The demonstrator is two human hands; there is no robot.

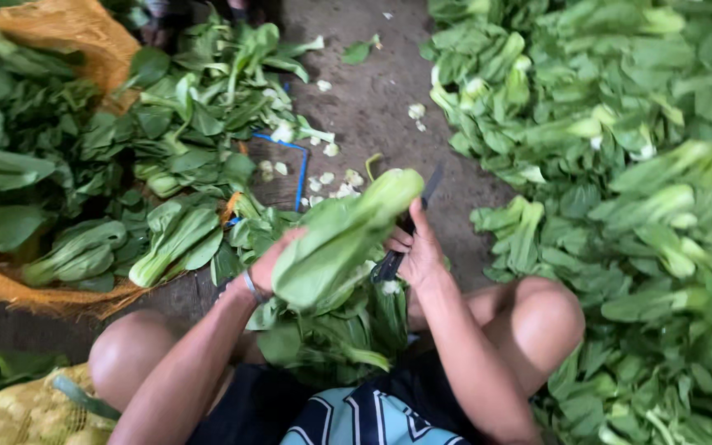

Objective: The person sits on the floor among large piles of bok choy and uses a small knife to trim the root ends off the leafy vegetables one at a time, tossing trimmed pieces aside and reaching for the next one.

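1. Bare concrete floor (pixel 372 99) runs up the centre of the frame, dotted with pale cut stem ends (pixel 327 177).
2. At centre frame, a seated person, knees spread to the lower left and lower right, holds a head of bok choy (pixel 335 239) tilted, its pale base toward the upper right.
3. Left hand (pixel 269 264) is wrapped around the leafy end of the bok choy, fingers mostly hidden behind the leaves; a thin bracelet (pixel 250 287) sits at that wrist.
4. Right hand (pixel 418 251) is closed on the dark handle of a knife (pixel 409 222), its blade pointing to the upper right, just beside the base of the bok choy; whether blade and stem touch cannot be told.
5. More loose leaves (pixel 331 338) lie between the knees, under the hands.
6. Along the right side of the frame a large heap of bok choy (pixel 620 206) covers the floor.
7. On the left, another pile of greens (pixel 125 189) rests on an orange mesh sack (pixel 67 33).
8. At the lower left corner sits a yellow mesh bag (pixel 26 412).
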